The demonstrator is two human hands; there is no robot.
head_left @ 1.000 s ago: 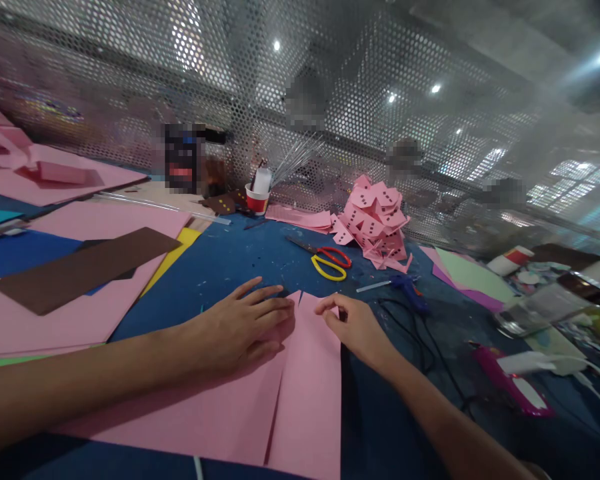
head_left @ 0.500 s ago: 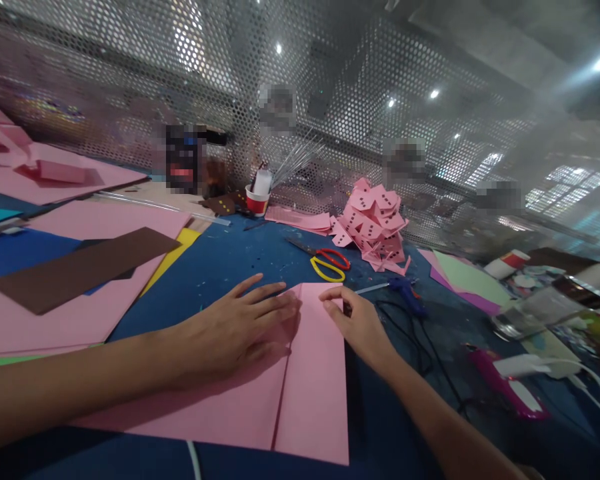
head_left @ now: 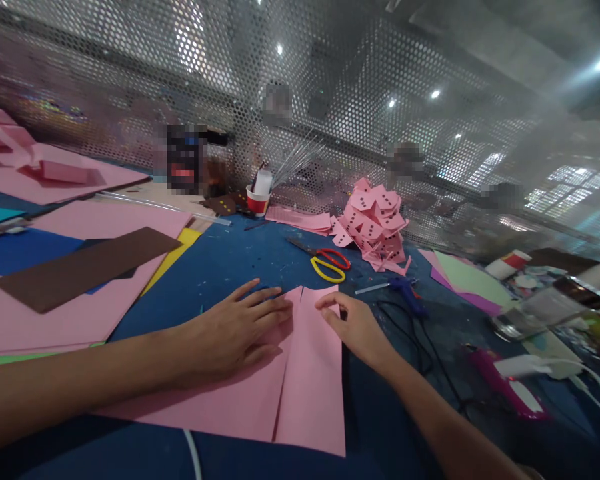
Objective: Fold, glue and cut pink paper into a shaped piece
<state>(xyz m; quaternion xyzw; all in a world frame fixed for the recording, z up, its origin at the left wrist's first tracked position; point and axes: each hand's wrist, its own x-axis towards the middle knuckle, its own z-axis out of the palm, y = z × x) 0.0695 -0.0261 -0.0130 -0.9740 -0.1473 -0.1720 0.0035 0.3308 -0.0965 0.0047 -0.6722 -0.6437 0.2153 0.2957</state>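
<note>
A large pink paper sheet (head_left: 220, 410) lies before me on the blue table, with a strip at its right side folded over. My left hand (head_left: 245, 327) rests flat on the sheet, fingers spread, just left of the folded strip's edge. At the top right corner of the fold, my right hand (head_left: 353, 323) pinches the paper between thumb and fingers. Just beyond the sheet lie scissors (head_left: 325, 262) with one red and one yellow handle loop. A blue glue gun (head_left: 407, 295) is to the right of my right hand.
Pink dotted paper pieces (head_left: 373, 223) are heaped at the back. A red and white paper cup (head_left: 257, 200) holds small items by the mesh screen. Brown card (head_left: 85, 270) tops coloured sheets on the left. A clear jar (head_left: 535, 310) and a magenta device (head_left: 507, 387) lie right.
The pink sheet has shifted slightly left and away from me. The folded strip now bows up a little, and the right hand has moved slightly left with it.
</note>
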